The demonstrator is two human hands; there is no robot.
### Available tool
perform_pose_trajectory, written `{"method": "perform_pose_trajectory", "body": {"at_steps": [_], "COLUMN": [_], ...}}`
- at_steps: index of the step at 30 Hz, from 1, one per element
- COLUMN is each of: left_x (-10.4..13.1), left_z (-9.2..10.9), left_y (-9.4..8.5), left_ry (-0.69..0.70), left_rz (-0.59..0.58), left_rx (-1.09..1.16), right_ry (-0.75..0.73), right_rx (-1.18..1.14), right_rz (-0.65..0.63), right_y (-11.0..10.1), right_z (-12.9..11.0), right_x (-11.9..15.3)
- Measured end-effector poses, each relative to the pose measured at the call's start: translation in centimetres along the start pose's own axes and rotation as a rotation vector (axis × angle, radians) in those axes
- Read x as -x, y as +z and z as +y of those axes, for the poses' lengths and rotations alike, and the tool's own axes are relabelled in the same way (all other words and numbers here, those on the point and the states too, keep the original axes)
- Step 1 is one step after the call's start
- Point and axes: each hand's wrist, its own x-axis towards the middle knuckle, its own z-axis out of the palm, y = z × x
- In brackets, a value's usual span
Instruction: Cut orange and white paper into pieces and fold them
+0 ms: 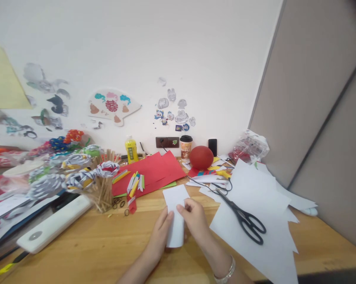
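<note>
White paper strip (176, 232) sits low in the middle of the frame, over the desk (118, 240). The left hand (161, 228) and right hand (194, 221) pinch its two sides. If one pulls harder, it could slip crooked or get a bad crease.

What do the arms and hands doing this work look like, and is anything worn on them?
They are a person's bare hands, with no gloves. The right hand has a pale, silvery, sparkly bracelet around its wrist. The left hand has none in view. No sleeves show on either forearm.
</note>
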Motion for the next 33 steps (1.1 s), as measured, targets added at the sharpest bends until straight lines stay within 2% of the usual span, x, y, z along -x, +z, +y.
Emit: {"method": "perform_pose_trajectory", "body": {"at_steps": [4, 12, 15, 19, 24, 29, 33], "left_x": [-0.5, -0.5, -0.5, -0.6, -0.5, -0.6, -0.8], "left_z": [0.1, 0.0, 0.0, 0.1, 0.3, 0.2, 0.3], "left_y": [-0.6, -0.8, -0.9, -0.9, -1.1, -1.0, -1.2], "left_ry": [0.151, 0.238, 0.246, 0.244, 0.258, 0.256, 0.232], "left_rz": [0.147, 0.186, 0.209, 0.214, 0.237, 0.220, 0.286], "left_rx": [-0.223, -0.378, -0.414, -0.438, -0.442, -0.426, -0.400], "right_ry": [-0.043, -0.078, -0.078, -0.058, -0.007, 0.016, 0.026], "right_rx": [0.024, 0.087, 0.123, 0.181, 0.177, 0.195, 0.173], "right_rz": [-0.066, -0.047, -0.099, -0.043, -0.080, 0.021, -0.011], "right_y": [0.0, -0.2, 0.1, 0.5, 1.3, 2.1, 2.9], "right_z": [-0.1, 0.2, 0.2, 0.2, 0.8, 1.4, 1.4], "right_x": [-0.1, 0.1, 0.3, 0.6, 1.3, 2.1, 2.5]}}
